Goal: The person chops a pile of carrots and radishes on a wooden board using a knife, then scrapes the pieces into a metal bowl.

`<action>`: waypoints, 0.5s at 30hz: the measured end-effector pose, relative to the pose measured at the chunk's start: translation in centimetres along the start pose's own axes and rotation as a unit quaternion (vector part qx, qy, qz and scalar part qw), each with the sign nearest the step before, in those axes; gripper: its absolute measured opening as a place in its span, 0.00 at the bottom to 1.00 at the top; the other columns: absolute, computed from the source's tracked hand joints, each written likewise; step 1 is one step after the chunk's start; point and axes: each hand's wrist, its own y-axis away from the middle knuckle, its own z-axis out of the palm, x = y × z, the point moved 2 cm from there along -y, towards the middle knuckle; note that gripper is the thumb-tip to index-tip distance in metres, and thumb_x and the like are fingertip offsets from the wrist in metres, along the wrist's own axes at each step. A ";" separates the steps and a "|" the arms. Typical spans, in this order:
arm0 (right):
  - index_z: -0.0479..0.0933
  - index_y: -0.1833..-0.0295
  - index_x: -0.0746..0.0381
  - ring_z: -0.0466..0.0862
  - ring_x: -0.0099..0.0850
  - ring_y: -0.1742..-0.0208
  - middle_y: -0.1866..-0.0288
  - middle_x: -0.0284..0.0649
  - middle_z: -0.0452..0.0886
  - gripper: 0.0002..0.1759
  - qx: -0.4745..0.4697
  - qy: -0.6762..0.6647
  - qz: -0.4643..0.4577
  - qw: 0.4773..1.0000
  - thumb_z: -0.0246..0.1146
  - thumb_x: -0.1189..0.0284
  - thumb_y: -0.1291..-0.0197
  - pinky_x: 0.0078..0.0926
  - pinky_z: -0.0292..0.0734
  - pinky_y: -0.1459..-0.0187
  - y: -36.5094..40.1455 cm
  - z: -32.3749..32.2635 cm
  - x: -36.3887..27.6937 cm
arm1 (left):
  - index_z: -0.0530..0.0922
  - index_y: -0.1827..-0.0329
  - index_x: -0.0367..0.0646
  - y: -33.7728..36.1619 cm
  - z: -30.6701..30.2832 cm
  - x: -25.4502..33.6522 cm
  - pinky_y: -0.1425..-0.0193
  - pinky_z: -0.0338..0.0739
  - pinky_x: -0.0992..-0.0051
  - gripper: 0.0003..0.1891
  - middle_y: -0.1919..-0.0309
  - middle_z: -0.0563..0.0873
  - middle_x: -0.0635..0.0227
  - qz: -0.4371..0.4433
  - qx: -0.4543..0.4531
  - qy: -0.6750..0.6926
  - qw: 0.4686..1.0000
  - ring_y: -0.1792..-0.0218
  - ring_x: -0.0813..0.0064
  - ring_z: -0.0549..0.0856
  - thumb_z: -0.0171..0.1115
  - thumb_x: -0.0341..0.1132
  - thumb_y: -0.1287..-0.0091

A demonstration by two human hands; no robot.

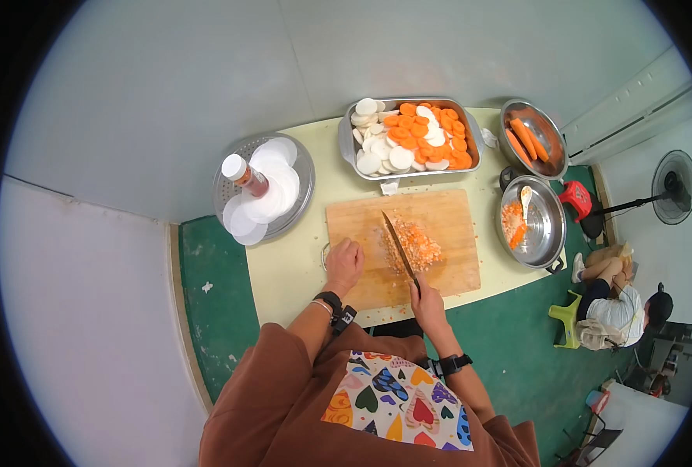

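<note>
My right hand (428,308) is closed round the dark handle of a kitchen knife (398,243). The blade lies over a heap of chopped orange and pale vegetable bits (417,247) on a wooden cutting board (353,214). Curled into a loose fist, my left hand (345,265) rests at the board's left side, near a metal ring on its edge, apart from the blade. To the right, a steel pan (548,226) contains more chopped bits and a light-coloured spoon (526,201).
Behind the board, a metal tray (346,144) is full of white and orange slices. A perforated round tray (303,187) at left bears white discs and a white-capped bottle (246,177). Carrots (527,140) lie in a steel bowl (558,128). A person (618,307) sits on a green stool.
</note>
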 end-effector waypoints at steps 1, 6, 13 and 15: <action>0.70 0.40 0.61 0.80 0.62 0.68 0.74 0.62 0.78 0.17 0.016 -0.012 -0.008 1.000 0.55 0.66 0.29 0.55 0.72 0.69 0.2 -0.2 -0.2 | 0.76 0.72 0.41 0.0 0.1 0.0 0.63 0.74 0.57 0.07 0.72 0.76 0.59 0.001 0.001 0.002 1.000 0.68 0.53 0.79 0.60 0.33 0.38; 0.70 0.43 0.61 0.80 0.61 0.69 0.74 0.61 0.78 0.15 -0.005 0.002 0.001 1.000 0.54 0.65 0.29 0.55 0.73 0.69 0.1 -0.2 -0.3 | 0.76 0.71 0.41 0.0 0.1 -0.1 0.63 0.73 0.56 0.06 0.71 0.76 0.59 -0.001 -0.002 0.000 1.000 0.68 0.53 0.79 0.60 0.33 0.37; 0.71 0.41 0.61 0.80 0.62 0.67 0.72 0.61 0.79 0.16 -0.004 -0.008 0.004 1.000 0.55 0.65 0.28 0.55 0.73 0.68 0.7 0.6 0.3 | 0.75 0.71 0.42 0.3 0.4 -0.3 0.62 0.73 0.57 0.06 0.70 0.76 0.60 -0.009 -0.008 0.007 1.000 0.67 0.53 0.79 0.60 0.33 0.37; 0.71 0.41 0.61 0.80 0.62 0.67 0.72 0.62 0.79 0.16 0.002 -0.014 0.005 1.000 0.54 0.65 0.28 0.55 0.73 0.67 0.9 0.2 -0.2 | 0.75 0.71 0.42 0.2 0.1 -0.1 0.62 0.73 0.57 0.06 0.70 0.76 0.60 -0.008 -0.007 0.005 1.000 0.67 0.53 0.79 0.60 0.33 0.37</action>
